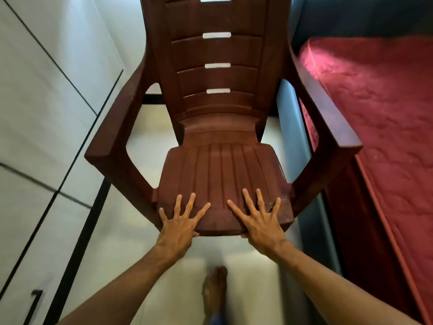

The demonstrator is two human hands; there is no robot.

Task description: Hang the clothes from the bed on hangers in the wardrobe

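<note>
A brown plastic armchair [218, 170] stands in front of me, between the wardrobe and the bed. My left hand [180, 221] lies on the front left of its seat, fingers spread flat on top and the thumb tucked under the front edge. My right hand [260, 219] holds the front right of the seat the same way. The white wardrobe [35, 109] on the left has its doors closed. On the right is the bed [375, 102] with a red quilted cover. No clothes or hangers are in view.
A black handle [35, 301] sits low on a wardrobe door at bottom left. My bare foot [214, 294] stands on the pale tiled floor [253, 277] below the chair. The bed's dark wooden side [351, 231] runs close along the chair's right armrest.
</note>
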